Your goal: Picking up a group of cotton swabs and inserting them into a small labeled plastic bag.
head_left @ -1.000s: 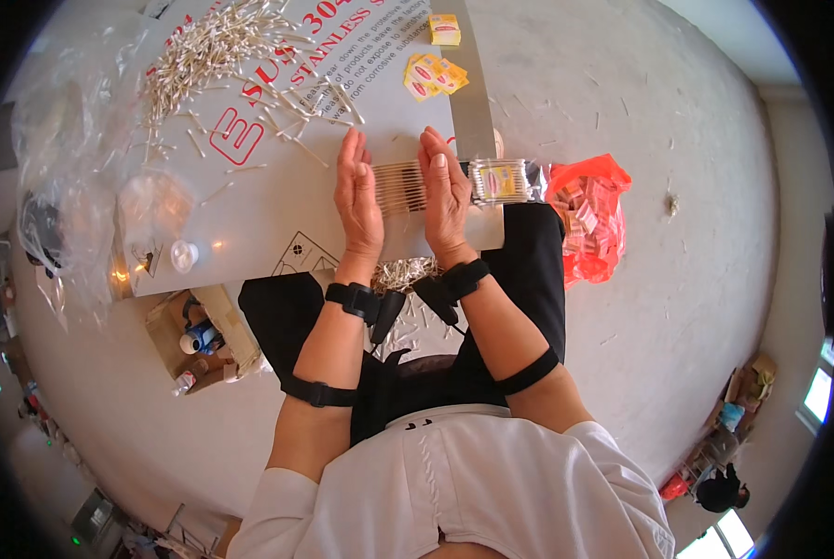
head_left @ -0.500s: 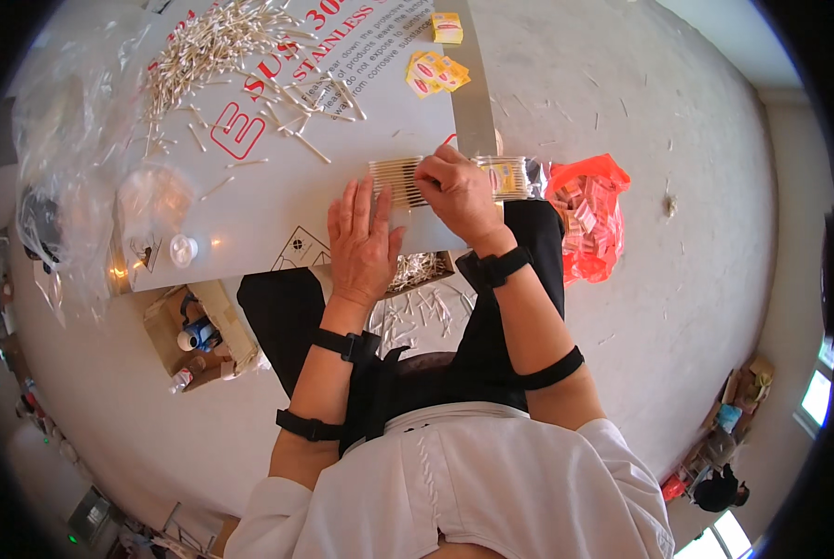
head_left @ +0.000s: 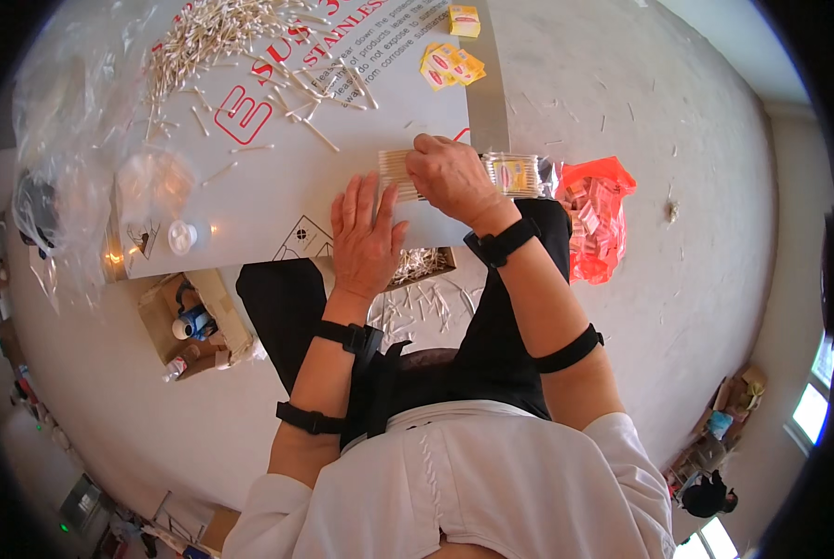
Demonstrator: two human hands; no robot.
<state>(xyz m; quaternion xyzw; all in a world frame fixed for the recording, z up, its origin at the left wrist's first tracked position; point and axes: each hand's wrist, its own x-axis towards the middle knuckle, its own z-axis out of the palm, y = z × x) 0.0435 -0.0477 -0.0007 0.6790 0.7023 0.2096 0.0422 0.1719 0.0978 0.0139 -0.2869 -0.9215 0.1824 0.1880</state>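
Observation:
A neat row of cotton swabs (head_left: 396,166) lies side by side near the front right edge of the table. Above its right part is my right hand (head_left: 459,184), fingers curled and pinched together; what they hold, if anything, is hidden. My left hand (head_left: 366,244) lies flat on the table's front edge, fingers stretched out, with its fingertips at the row's lower left side. Just right of my right hand, a clear packet of swabs with a yellow card (head_left: 512,175) sticks out past the table edge.
A loose heap of swabs (head_left: 217,47) covers the table's far left. Yellow cards (head_left: 451,66) and a yellow stack (head_left: 464,20) lie far right. A round white lid (head_left: 182,237) sits front left. A red bag (head_left: 596,219) of packets hangs right; a swab box (head_left: 422,265) is below.
My right hand's fingers have slid left along the row and curled more tightly over it. My left hand stays nearly in place. The whole view has shifted slightly.

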